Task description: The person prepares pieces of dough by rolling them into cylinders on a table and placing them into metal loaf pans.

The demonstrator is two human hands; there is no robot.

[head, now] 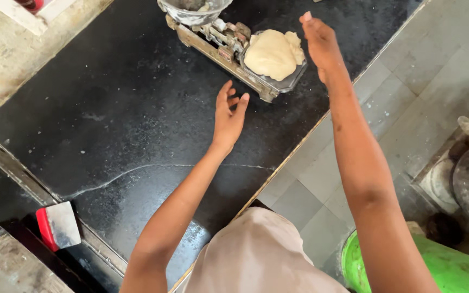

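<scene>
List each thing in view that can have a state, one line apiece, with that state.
Left hand: open, empty, over the black counter.
Right hand: open, empty, raised beside the dough.
Dough: one lump, resting on the scale pan.
Balance scale: loaded with dough on its near pan.
Scraper: lying flat, untouched.
Green tub: on the floor.

Soft, even daylight fills the view, leaving a pale sheen on the black worktop [126,108] near its front edge, faint shadows and slight overall softness.

Both hands [229,116] near dough [272,53]
</scene>
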